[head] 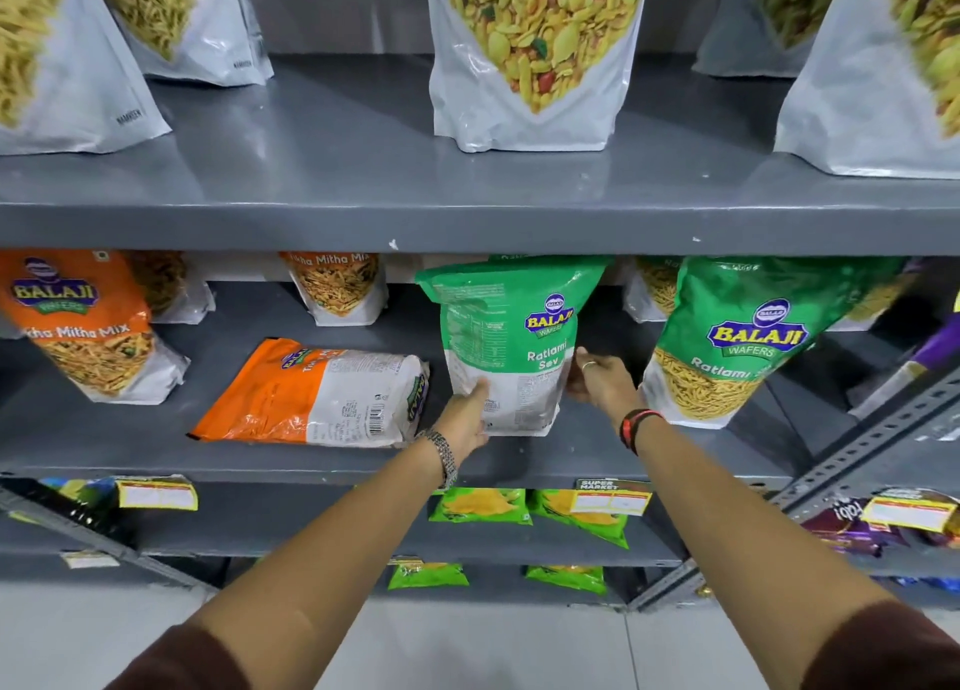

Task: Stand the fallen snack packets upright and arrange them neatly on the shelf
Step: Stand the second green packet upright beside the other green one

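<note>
A green Ratlami Sev packet [511, 336] stands upright in the middle of the grey middle shelf [363, 463], side panel towards me. My left hand [465, 419] grips its lower left corner and my right hand [597, 377] presses its lower right side. To its left an orange Tikha Mitha Mix packet [317, 393] lies flat on its back. A second green Ratlami Sev packet [737, 341] stands upright at the right, and an orange packet [88, 326] stands at the far left.
More packets stand at the back of the middle shelf [337, 289]. Large white namkeen pouches [530, 55] stand on the upper shelf. Small green packets [480, 505] and price tags sit on lower shelves. A slotted metal upright [857, 450] runs diagonally at the right.
</note>
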